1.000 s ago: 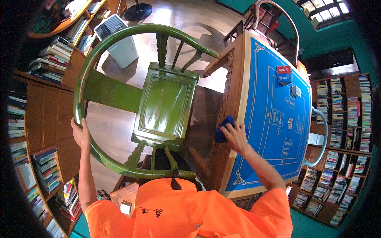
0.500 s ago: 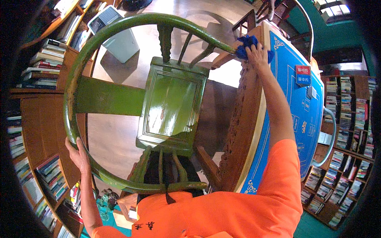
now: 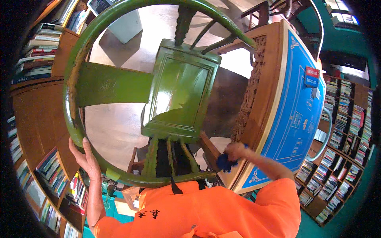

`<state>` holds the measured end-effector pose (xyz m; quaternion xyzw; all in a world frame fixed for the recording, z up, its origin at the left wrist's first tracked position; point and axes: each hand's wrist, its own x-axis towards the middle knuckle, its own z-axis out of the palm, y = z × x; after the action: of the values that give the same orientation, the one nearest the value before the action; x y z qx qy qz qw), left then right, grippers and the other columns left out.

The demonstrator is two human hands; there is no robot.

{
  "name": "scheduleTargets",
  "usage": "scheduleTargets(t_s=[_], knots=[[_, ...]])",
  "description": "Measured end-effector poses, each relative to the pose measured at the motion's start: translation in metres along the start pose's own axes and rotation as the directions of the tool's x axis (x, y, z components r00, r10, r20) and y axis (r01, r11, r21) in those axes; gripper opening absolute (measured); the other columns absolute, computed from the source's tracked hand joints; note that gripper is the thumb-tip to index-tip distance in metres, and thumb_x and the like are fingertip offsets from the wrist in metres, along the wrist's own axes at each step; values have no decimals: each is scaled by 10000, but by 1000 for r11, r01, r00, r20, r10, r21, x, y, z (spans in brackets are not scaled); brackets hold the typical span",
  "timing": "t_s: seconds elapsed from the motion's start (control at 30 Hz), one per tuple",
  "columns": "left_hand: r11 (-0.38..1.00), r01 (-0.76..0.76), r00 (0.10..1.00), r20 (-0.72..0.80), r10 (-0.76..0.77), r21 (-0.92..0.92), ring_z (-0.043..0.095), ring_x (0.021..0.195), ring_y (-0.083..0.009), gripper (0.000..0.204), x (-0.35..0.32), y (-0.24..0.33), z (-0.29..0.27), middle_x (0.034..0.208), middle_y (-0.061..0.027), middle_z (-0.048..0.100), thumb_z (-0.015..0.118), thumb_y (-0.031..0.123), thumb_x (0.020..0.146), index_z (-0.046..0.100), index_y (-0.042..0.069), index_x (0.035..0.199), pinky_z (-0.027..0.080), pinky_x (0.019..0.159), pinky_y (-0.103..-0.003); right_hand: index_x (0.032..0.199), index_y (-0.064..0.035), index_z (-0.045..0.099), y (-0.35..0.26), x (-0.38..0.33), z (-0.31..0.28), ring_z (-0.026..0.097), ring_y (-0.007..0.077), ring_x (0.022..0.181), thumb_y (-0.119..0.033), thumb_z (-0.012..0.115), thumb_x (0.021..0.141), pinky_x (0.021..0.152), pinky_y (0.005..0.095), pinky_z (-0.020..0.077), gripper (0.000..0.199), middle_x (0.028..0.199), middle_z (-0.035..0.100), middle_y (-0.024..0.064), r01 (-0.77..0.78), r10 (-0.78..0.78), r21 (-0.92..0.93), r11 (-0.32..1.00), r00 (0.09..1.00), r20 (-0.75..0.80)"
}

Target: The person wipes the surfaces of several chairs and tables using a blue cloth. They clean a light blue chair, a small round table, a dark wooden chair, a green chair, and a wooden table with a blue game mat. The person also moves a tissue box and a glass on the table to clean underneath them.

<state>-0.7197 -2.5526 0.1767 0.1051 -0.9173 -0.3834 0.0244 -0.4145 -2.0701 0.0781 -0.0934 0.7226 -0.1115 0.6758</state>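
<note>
A green wooden armchair [image 3: 178, 95] with a curved rail stands before me, its paint worn brown in places on the rail. My left hand [image 3: 88, 160] is at the lower left bend of that rail, thumb and fingers on either side of it. In my right hand [image 3: 237, 152] is a crumpled dark blue cloth [image 3: 226, 162], closed in the fingers. It is beside the wooden side of the blue-topped table [image 3: 274, 131], a little to the right of the chair's near arm end. The hand is slightly smeared by motion.
Bookshelves [image 3: 43, 103] curve along the left, and more shelves [image 3: 337, 131] stand at the right. The table carries red and blue cards [image 3: 312, 77] and has a carved wooden side. Past the chair, a pale box-shaped object [image 3: 126, 27] stands on the floor.
My right hand with the blue cloth has come from beyond the chair's far arm end back toward me, near the close arm end. The left hand stays on the rail. The view has shifted slightly.
</note>
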Motion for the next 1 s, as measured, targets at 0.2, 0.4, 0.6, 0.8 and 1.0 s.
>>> scheduleTargets(t_s=[0.2, 0.4, 0.6, 0.8, 1.0], knots=[[999, 12, 1000, 15, -13, 46, 430, 1195, -224, 520, -2, 12, -1, 1322, -163, 459, 539, 256, 982, 356, -43, 1366, 313, 1028, -325, 1182, -139, 620, 81, 40, -217, 622, 368, 978, -204, 627, 679, 843, 452, 499, 507, 1039, 663, 161, -5, 312, 383, 924, 589, -745], [996, 88, 996, 16, -88, -34, 386, 1261, -256, 593, -3, 7, -2, 1412, -150, 389, 553, 321, 969, 338, -11, 1411, 284, 1059, -346, 1380, -167, 422, 77, 123, -300, 405, 396, 1251, -344, 739, 713, 945, 617, 383, 759, 1383, 434, 104, 15, 193, 211, 977, 352, -916], [984, 178, 984, -6, -179, -12, 360, 1286, -242, 575, -8, 8, -2, 1434, -138, 376, 507, 301, 989, 292, 23, 1443, 258, 1080, -356, 1251, -214, 513, 3, 223, -278, 446, 334, 1132, -310, 710, 727, 877, 623, 384, 568, 1274, 476, 86, -32, 203, 201, 979, 125, -971], [992, 96, 995, -42, -93, 80, 477, 1085, -187, 522, -10, 8, 0, 1279, -109, 450, 486, 260, 1002, 291, 32, 1429, 372, 960, -314, 1154, -211, 560, -75, 255, -166, 490, 244, 1107, -215, 547, 828, 789, 473, 412, 327, 1178, 537, 46, 432, -607, -500, 750, 151, -780], [987, 158, 986, -62, -157, 8, 477, 1092, -184, 539, -12, 13, 3, 1274, -115, 463, 488, 264, 1000, 278, 22, 1434, 378, 951, -312, 1184, -179, 558, 8, 237, -346, 519, 260, 1085, -179, 575, 817, 783, 501, 425, 368, 1167, 566, 49, 9, -186, -186, 982, 38, -982]])
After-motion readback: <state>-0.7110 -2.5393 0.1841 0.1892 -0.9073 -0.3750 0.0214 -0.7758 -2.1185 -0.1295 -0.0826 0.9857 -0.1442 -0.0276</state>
